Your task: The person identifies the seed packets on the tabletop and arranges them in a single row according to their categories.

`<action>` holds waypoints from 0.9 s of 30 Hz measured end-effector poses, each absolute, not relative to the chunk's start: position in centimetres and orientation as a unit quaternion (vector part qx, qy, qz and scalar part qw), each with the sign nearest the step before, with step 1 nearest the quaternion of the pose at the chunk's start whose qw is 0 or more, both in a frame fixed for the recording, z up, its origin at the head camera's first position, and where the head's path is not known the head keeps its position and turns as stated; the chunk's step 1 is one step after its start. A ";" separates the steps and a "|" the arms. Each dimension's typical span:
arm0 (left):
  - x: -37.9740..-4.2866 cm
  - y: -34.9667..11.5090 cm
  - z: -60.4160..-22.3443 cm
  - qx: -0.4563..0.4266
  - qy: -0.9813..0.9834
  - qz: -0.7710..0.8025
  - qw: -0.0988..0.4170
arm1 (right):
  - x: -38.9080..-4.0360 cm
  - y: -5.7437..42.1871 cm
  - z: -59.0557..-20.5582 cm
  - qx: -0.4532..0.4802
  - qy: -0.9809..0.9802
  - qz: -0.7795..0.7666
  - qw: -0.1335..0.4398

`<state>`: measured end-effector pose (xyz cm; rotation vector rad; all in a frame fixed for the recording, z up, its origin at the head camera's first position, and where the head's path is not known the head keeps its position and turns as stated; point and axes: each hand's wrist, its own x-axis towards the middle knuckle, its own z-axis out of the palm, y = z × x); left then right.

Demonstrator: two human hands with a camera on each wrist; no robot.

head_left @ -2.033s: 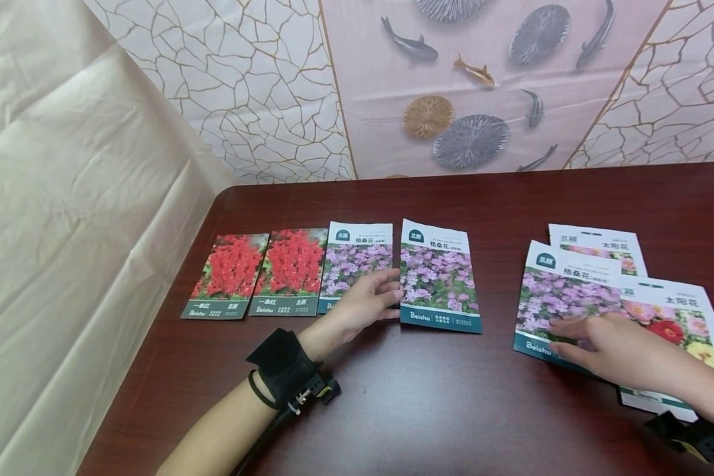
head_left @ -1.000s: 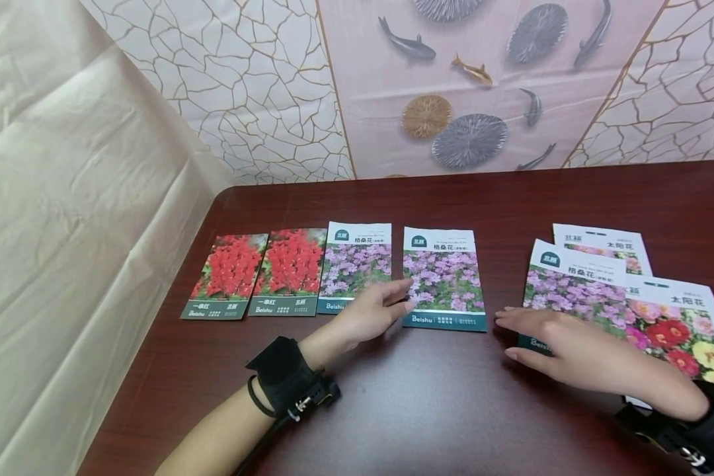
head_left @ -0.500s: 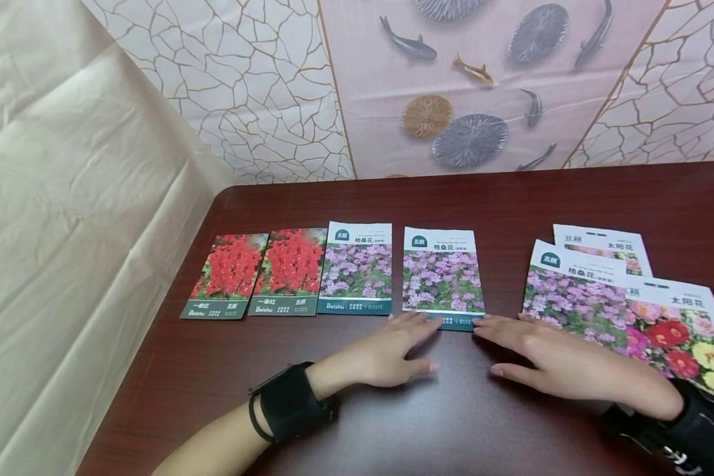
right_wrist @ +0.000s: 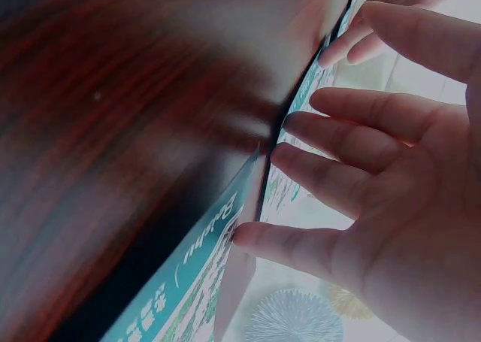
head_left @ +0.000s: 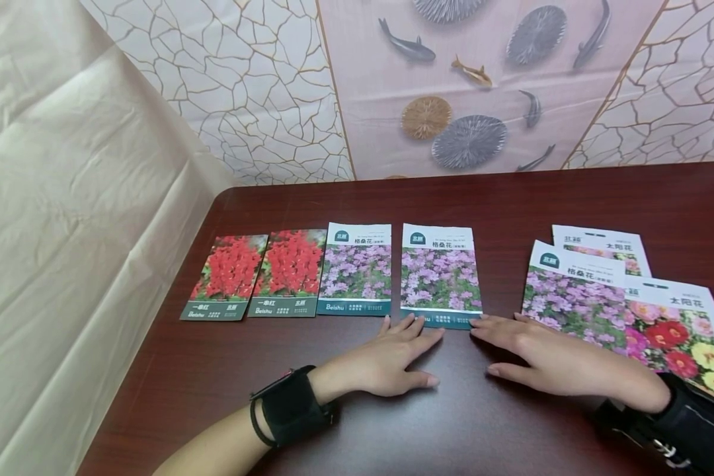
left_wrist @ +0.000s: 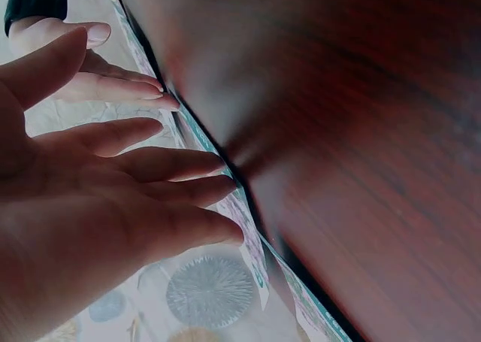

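Observation:
Both hands are at the lower edge of a purple-flower seed packet (head_left: pixel 440 274), which lies flat on the dark red table (head_left: pixel 452 430). My left hand (head_left: pixel 387 360) has its fingers extended, and the fingertips overlap the packet's teal bottom band at its left. At the lower right corner my right hand (head_left: pixel 547 354) reaches in with straight fingers. Its forearm side passes over another purple-flower packet (head_left: pixel 571 297). In the left wrist view the fingers (left_wrist: pixel 180 161) point at the packet edges; in the right wrist view the spread fingers (right_wrist: pixel 323 173) do likewise.
Left of the hands, a second purple-flower packet (head_left: pixel 357 271) and two red-flower packets (head_left: pixel 229 274) lie in a row. A multicoloured-flower packet (head_left: pixel 675 330) and a similar one (head_left: pixel 601 241) overlap the purple packet at right. A patterned cloth (head_left: pixel 381 119) hangs behind the table.
My right hand left the right-hand purple packet and moved left to the middle one. My left hand shifted down to its bottom edge. That packet was straightened, then slid slightly away and left.

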<state>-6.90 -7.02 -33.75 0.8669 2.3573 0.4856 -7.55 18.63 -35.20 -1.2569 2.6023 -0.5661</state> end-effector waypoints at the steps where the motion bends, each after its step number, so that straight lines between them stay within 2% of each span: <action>1: -6.9 -7.0 -33.8 0.324 0.884 0.179 0.286 | -7.6 18.6 -35.2 -0.427 0.879 -0.190 0.095; 5: -7.0 -7.0 -34.0 0.323 0.889 0.167 0.279 | -7.9 18.4 -35.2 -0.431 0.877 -0.191 0.089; 12: -7.2 -7.1 -34.2 0.321 0.895 0.156 0.268 | -8.3 18.2 -35.0 -0.413 0.879 -0.204 0.122; 27: -7.2 -7.4 -34.2 0.312 0.900 0.156 0.262 | -8.6 17.7 -34.6 -0.406 0.880 -0.204 0.139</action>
